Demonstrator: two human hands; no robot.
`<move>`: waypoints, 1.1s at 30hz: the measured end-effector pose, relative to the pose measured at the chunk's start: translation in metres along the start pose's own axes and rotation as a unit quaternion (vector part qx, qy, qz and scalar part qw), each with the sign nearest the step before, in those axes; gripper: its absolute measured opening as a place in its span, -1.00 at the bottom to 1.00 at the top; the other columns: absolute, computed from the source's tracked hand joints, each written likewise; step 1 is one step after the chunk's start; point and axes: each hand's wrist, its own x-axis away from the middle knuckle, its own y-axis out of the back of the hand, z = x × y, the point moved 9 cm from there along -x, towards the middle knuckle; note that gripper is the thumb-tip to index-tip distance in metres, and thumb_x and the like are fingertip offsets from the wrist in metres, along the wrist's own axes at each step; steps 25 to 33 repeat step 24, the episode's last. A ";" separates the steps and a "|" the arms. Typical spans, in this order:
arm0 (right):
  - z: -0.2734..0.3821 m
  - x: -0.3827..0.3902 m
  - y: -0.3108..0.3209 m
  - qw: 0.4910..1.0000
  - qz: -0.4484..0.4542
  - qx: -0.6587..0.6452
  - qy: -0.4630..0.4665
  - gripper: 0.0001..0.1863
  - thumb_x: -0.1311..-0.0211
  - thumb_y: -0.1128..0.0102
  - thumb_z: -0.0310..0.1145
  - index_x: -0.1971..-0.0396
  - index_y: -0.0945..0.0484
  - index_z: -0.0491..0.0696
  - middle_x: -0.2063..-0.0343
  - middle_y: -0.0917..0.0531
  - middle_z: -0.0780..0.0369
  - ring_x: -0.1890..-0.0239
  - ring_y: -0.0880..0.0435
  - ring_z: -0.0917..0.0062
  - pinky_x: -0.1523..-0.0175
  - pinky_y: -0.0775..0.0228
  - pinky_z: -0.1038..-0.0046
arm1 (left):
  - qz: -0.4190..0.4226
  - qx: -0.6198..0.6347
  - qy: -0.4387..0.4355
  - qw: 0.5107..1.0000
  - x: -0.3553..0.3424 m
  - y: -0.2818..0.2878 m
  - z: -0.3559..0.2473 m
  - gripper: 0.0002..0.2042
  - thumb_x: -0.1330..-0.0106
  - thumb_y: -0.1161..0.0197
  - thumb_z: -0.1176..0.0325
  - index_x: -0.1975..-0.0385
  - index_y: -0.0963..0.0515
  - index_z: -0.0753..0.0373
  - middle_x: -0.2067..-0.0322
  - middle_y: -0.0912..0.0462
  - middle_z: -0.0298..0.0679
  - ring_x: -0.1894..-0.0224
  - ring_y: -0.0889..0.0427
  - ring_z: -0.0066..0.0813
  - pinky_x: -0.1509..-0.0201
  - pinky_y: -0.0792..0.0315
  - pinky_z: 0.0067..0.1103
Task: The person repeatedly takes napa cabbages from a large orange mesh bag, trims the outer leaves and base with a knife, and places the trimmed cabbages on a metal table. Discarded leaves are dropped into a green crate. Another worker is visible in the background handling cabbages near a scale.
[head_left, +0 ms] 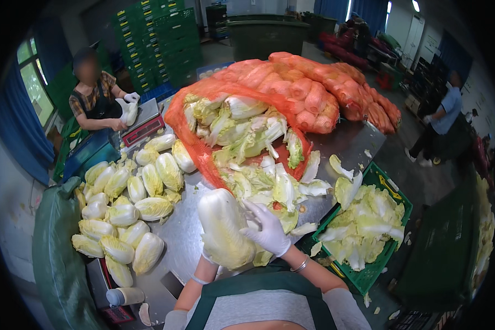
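Note:
A large napa cabbage stands tilted in front of my body, pale at its base end and yellow-green lower down. My left hand, in a white glove, supports it from beneath; its fingers are mostly hidden behind the head. On the cabbage's right side is my right hand, also gloved, with its fingers stretched apart and the thumb side against the leaves. Just beyond lie loose leaves at the mouth of an orange mesh sack, which holds more cabbages and leaves.
Trimmed cabbages are heaped at the left of the metal table. A green crate of leaves sits at right. Full mesh sacks lie behind. A co-worker holds a cabbage by a scale. A bottle lies near left.

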 end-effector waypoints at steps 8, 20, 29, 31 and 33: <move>-0.009 0.008 0.008 0.995 -0.060 0.047 0.061 -0.10 0.30 -0.48 -0.11 -0.14 -0.28 -0.06 0.09 -0.43 0.14 0.09 -0.45 0.36 -0.01 -0.33 0.41 | -0.031 -0.250 -0.142 0.957 0.014 -0.038 -0.071 0.06 0.34 -0.58 0.28 -0.25 -0.05 0.28 -0.12 -0.31 -0.13 -0.16 -0.32 -0.35 -0.24 -0.18 -0.47; -0.071 0.028 -0.015 0.986 0.097 0.120 -0.057 -0.34 0.11 -0.37 -0.07 0.01 -0.43 -0.13 0.13 -0.54 0.13 0.08 -0.50 0.50 0.03 -0.35 0.48 | -0.218 -0.114 -0.156 0.957 0.016 0.000 -0.072 -0.34 0.07 -0.43 0.35 -0.08 -0.27 0.30 0.07 -0.48 -0.23 0.03 -0.47 -0.42 -0.09 -0.35 -0.51; -0.101 0.042 -0.028 0.963 0.100 -0.094 -0.234 -0.29 0.08 -0.33 0.03 -0.04 -0.40 -0.09 0.06 -0.53 0.11 0.02 -0.50 0.37 -0.12 -0.24 0.39 | -0.253 0.036 -0.113 0.960 0.007 0.027 -0.056 -0.33 -0.03 -0.37 0.12 -0.09 -0.25 0.27 0.02 -0.43 -0.22 -0.02 -0.43 -0.36 -0.14 -0.31 -0.46; -0.101 0.042 -0.028 0.963 0.100 -0.094 -0.234 -0.29 0.08 -0.33 0.03 -0.04 -0.40 -0.09 0.06 -0.53 0.11 0.02 -0.50 0.37 -0.12 -0.24 0.39 | -0.253 0.036 -0.113 0.960 0.007 0.027 -0.056 -0.33 -0.03 -0.37 0.12 -0.09 -0.25 0.27 0.02 -0.43 -0.22 -0.02 -0.43 -0.36 -0.14 -0.31 -0.46; -0.101 0.042 -0.028 0.963 0.100 -0.094 -0.234 -0.29 0.08 -0.33 0.03 -0.04 -0.40 -0.09 0.06 -0.53 0.11 0.02 -0.50 0.37 -0.12 -0.24 0.39 | -0.253 0.036 -0.113 0.960 0.007 0.027 -0.056 -0.33 -0.03 -0.37 0.12 -0.09 -0.25 0.27 0.02 -0.43 -0.22 -0.02 -0.43 -0.36 -0.14 -0.31 -0.46</move>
